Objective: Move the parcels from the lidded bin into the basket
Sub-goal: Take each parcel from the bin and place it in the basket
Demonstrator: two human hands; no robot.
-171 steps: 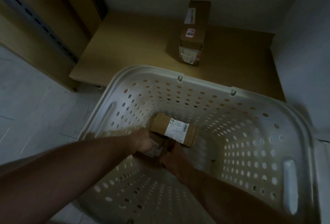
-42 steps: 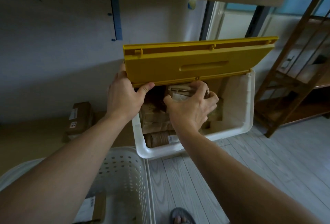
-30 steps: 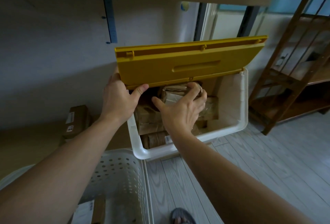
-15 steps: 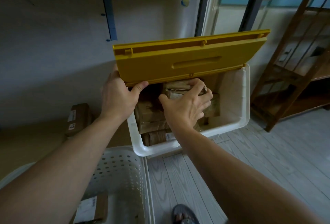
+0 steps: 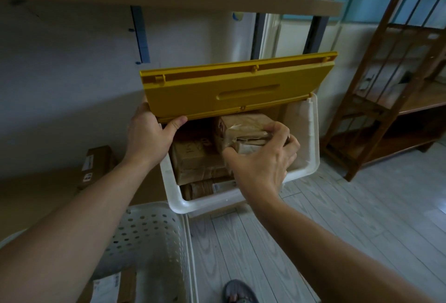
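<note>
Brown taped parcel (image 5: 241, 131), judged light and stiff, grasped endwise by right hand (image 5: 263, 160); left hand (image 5: 147, 133) grips yellow lid (image 5: 231, 92).

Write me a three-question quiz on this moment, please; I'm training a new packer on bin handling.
1. True or false: the yellow lid is held up by the left hand.
2. What does the right hand grip?
3. Where is the basket? A) left of and nearer than the white bin B) on the wooden rack

Key: 1 true; 2 a taped parcel; 3 A.
</note>
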